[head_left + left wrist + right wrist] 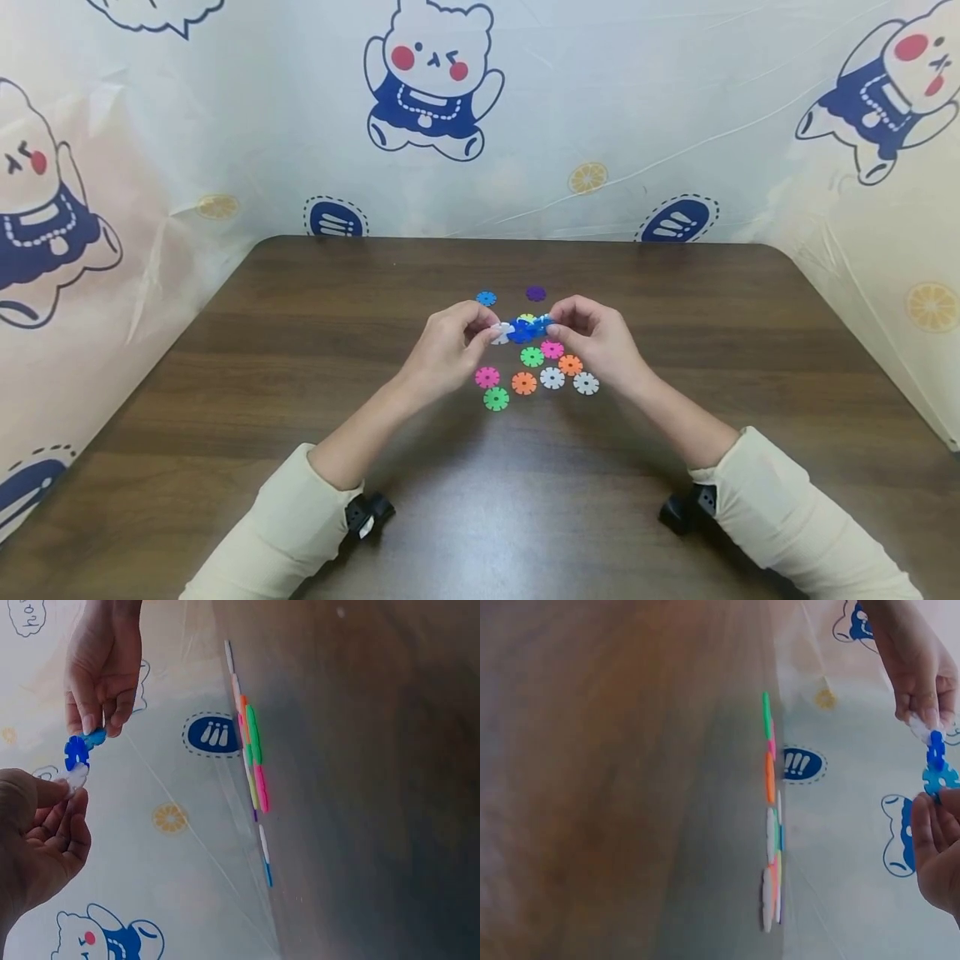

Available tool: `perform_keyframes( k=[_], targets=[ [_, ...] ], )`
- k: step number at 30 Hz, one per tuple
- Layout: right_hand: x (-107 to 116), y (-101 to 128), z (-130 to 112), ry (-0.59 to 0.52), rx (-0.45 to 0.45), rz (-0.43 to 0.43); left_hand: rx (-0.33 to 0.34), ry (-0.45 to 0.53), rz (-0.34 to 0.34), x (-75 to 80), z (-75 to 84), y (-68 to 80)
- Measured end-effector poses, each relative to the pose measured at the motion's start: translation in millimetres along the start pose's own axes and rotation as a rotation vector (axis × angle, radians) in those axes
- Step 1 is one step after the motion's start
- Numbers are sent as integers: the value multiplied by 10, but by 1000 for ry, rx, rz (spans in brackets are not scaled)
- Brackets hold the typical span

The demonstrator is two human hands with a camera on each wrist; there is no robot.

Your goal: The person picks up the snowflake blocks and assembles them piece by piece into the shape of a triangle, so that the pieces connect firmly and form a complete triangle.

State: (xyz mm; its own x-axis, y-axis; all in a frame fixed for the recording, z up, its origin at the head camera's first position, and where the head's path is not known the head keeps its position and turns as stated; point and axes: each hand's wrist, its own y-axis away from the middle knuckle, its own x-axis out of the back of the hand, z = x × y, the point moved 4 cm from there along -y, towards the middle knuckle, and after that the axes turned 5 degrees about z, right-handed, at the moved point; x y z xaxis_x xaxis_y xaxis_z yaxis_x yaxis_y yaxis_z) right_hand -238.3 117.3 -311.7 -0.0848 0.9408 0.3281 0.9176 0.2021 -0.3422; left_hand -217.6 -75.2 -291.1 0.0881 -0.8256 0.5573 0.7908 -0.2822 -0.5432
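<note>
Joining step: left hand (450, 350) pinches white snowflake disc (501, 333), right hand (596, 337) pinches blue disc cluster (528, 327), above loose discs (536, 379) on table (300, 333). Next likely needs slots aligned, then pressed.

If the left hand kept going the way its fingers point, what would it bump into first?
Probably the right hand. The left hand pinches the white disc of the joined discs, pointing across at the right hand, which pinches the other end. Both look raised above the loose discs, though depth is hard to judge.

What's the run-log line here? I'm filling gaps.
left hand: pinches white disc | right hand: pinches blue discs | loose discs: on table
</note>
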Motion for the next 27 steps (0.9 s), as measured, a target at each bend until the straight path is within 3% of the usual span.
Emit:
perform_keyframes(
  k=[9, 18, 22, 27],
  targets=[
    [0, -231, 134, 47, -22, -101, -19, -17, 35, 106, -29, 18],
    [3, -625, 579, 340, -211, -216, 32, -38, 96, 198, -88, 37],
    [4, -733, 761, 418, -280, -278, 62, -43, 132, 224, -113, 29],
    [-2, -794, 842, 481, -303, -329, 92, -48, 168, 261, -134, 15]
  ],
)
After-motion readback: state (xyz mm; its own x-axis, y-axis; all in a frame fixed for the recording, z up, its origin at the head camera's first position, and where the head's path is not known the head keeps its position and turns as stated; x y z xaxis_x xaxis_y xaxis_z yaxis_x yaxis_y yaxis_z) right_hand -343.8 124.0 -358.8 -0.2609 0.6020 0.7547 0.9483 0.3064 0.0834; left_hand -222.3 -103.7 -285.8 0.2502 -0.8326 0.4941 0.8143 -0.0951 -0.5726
